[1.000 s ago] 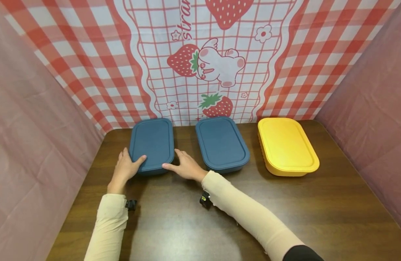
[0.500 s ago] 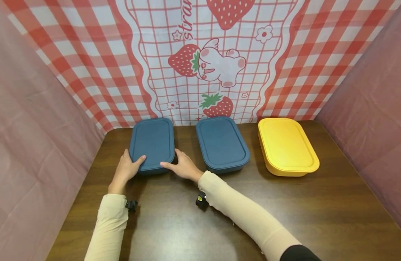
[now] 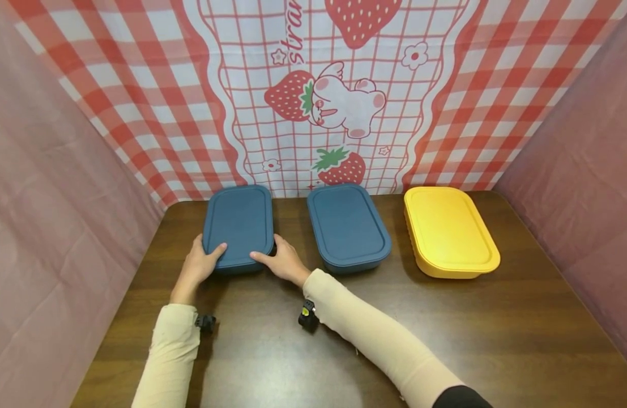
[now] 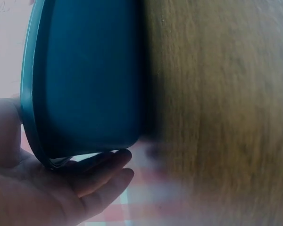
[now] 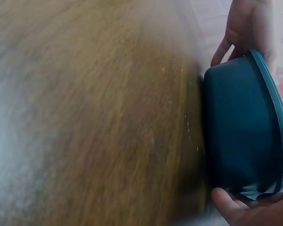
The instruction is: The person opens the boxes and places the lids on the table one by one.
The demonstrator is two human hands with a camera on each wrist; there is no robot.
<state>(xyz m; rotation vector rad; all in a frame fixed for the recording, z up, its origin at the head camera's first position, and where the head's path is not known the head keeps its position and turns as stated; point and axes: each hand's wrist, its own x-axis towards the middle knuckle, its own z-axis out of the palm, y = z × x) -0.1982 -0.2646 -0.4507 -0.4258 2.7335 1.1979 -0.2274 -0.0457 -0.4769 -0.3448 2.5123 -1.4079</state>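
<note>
At the table's left rear stands a dark blue lidded food container [image 3: 239, 224], a rounded rectangle with a flat lid. My left hand [image 3: 197, 266] grips its near left corner, thumb over the lid's edge. On the near right corner, my right hand [image 3: 285, 262] holds it the same way, thumb on the rim. The left wrist view shows the fingers [image 4: 106, 186] of the left hand along the container's side wall [image 4: 92, 84], below the lid rim. In the right wrist view both hands are at opposite ends of the container [image 5: 243, 127]. Its contents are hidden by the lid.
A second dark blue lidded container [image 3: 348, 224] stands to the right of the held one. Farther right is a yellow lidded container [image 3: 451, 229]. The brown wooden table [image 3: 395, 306] meets a red-and-white checked strawberry cloth [image 3: 175, 96] behind, with pink cloth [image 3: 53, 187] at the sides.
My right hand has moved slightly left, its thumb farther onto the lid; the right forearm swings left too. The left hand stays nearly still. The containers show no clear movement on the table.
</note>
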